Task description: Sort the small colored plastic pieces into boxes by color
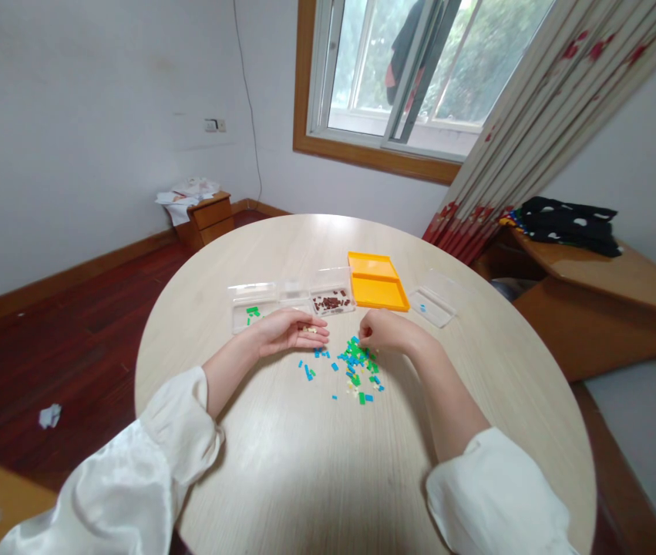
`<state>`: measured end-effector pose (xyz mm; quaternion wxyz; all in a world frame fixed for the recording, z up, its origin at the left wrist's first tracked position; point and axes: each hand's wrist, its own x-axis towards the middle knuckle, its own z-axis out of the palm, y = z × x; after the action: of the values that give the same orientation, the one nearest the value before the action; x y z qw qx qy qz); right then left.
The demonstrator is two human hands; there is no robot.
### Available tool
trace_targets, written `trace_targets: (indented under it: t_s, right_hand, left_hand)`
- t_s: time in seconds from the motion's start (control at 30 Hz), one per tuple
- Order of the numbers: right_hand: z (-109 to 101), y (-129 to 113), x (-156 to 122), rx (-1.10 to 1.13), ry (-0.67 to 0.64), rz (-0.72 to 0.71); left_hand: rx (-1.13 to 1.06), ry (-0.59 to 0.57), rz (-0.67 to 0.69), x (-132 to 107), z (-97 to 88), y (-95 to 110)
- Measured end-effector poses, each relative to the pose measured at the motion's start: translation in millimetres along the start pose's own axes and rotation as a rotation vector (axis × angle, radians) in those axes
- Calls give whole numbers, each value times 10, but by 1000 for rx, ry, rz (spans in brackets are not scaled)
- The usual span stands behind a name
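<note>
My left hand (291,330) rests palm-up on the round table (362,447), fingers cupped around a few small pale pieces in the palm. My right hand (382,330) is curled with its fingertips pinched together at the top edge of a pile of small blue and green pieces (354,366). What the fingertips hold is too small to see. Loose blue pieces lie scattered between the two hands.
Behind the hands stand clear plastic boxes: one with green pieces (253,306), one with dark brown pieces (332,297), and one with a blue piece (435,302). An orange tray (377,282) lies between them. A wooden desk (593,293) stands to the right.
</note>
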<state>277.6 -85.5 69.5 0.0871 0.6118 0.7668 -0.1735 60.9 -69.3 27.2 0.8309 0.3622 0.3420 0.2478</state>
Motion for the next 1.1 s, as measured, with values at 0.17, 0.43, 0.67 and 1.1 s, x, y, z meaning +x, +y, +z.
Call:
trace_targets:
  t_s: [0.17,0.43,0.67,1.1]
  right_hand:
    - [56,14,49,-16,44,-29]
    - [108,40,84,34,67,-41]
    - [69,8,48,48,116,-67]
    - [-134,-271,-107,322,280,-300]
  left_hand:
    - [2,16,-5,-17,34,15]
    - [0,6,-5,-18,37,13]
    - [-14,22,-15,-25,47,18]
    - [-102,-87,-34,14,-17,-2]
